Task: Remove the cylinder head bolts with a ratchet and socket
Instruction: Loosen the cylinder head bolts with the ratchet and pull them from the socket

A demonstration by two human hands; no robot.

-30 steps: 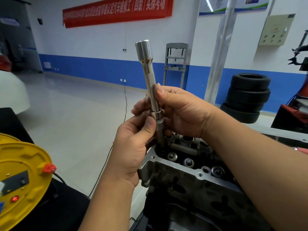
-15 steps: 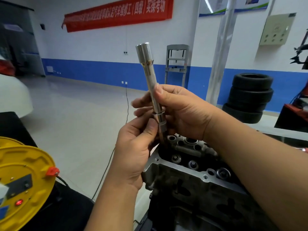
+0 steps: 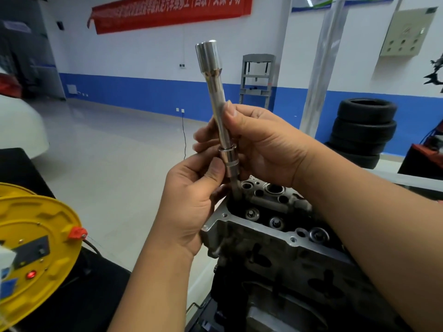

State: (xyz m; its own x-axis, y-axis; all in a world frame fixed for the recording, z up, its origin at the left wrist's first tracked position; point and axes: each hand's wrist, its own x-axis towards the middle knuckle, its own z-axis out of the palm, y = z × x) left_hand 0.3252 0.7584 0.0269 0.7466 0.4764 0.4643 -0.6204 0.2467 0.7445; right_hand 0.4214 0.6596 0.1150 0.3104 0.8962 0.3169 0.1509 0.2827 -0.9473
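Note:
A long chrome extension bar (image 3: 215, 92) stands nearly upright in front of me, its wide square-drive end on top. A short chrome socket (image 3: 230, 161) sits on its lower end, with a dark bit below it reaching toward the grey cylinder head (image 3: 275, 238). My right hand (image 3: 261, 144) grips the bar's middle, thumb along the shaft. My left hand (image 3: 189, 204) pinches the socket between thumb and fingers. The bit's lower tip is hidden behind my left fingers. Several valve springs and bolt holes show on top of the head.
A yellow cable reel (image 3: 33, 250) with a red lamp sits at lower left on a black surface. Stacked tyres (image 3: 364, 130) stand at the right by a metal pillar (image 3: 323, 68). A black cord (image 3: 184, 137) runs across the open floor.
Both hands and the extension bar sit slightly higher above the cylinder head than a second ago; the grips are the same.

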